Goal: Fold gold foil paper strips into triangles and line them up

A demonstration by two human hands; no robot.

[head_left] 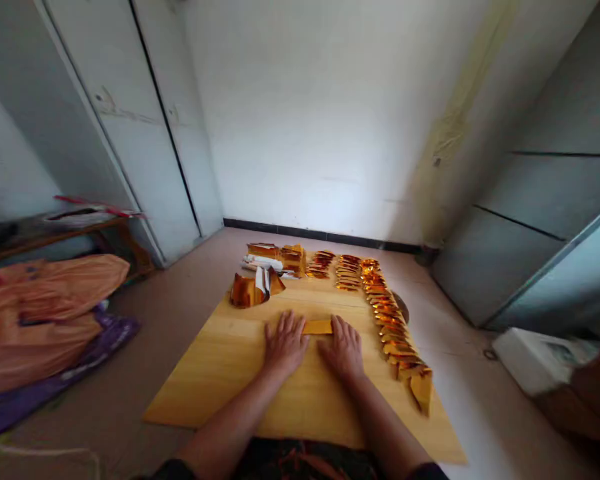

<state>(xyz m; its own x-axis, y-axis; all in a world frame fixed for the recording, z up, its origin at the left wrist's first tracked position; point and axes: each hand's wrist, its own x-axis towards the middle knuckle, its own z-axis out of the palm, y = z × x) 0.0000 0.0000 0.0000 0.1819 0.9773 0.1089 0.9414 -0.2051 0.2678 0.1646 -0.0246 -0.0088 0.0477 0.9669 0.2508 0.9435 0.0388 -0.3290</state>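
Wooden board [220,373] on the floor: left hand [285,343] and right hand [344,350] lie flat, seemingly pressing a gold paper strip [318,327], its long axis left-right.

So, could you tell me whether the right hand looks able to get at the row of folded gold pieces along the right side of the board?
Probably yes. The right hand lies flat on the board, touching a gold sheet, and the row lies just to its right with bare board between.

Left floor: orange bag [45,313] lay over purple sheet [55,380].
Right floor: white box [535,360] sat near wall.
Far left: wooden rack [80,233] stood beside doors [130,127].
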